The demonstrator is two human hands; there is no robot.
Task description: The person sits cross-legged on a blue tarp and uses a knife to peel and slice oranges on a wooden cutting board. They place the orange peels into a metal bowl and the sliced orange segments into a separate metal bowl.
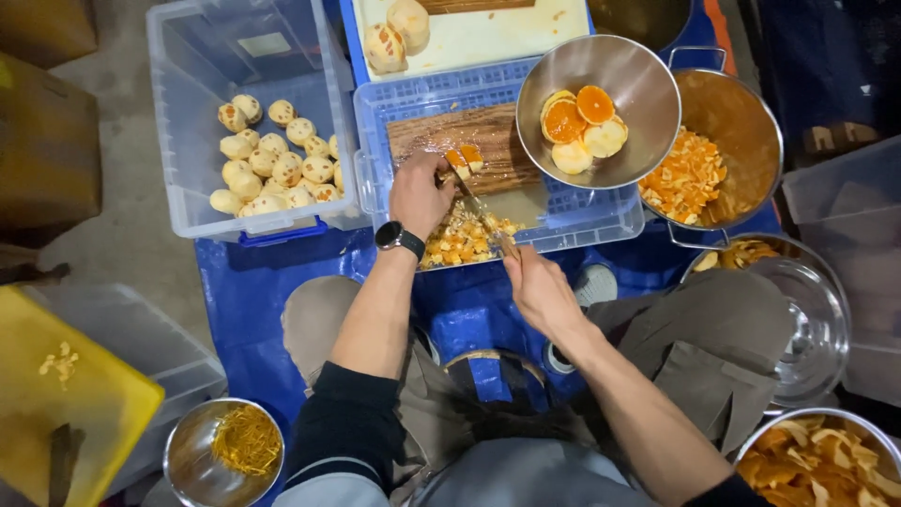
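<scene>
My left hand [419, 192], with a black watch on its wrist, presses on an orange piece [462, 160] lying on a wooden cutting board [488, 141]. In my right hand [535, 282] I grip a knife [483, 214] by its handle, the blade angled up toward the fruit. A heap of small cut orange bits [460, 242] lies in the blue perforated crate [601, 221] just below the board.
A steel bowl [648, 94] holds peeled orange slices. A large pot [751, 141] has chopped peel. A clear bin [188, 141] holds several peeled whole fruits. More bowls of peel sit at the right [817, 460] and lower left [188, 460]. A yellow lid [66, 404] lies left.
</scene>
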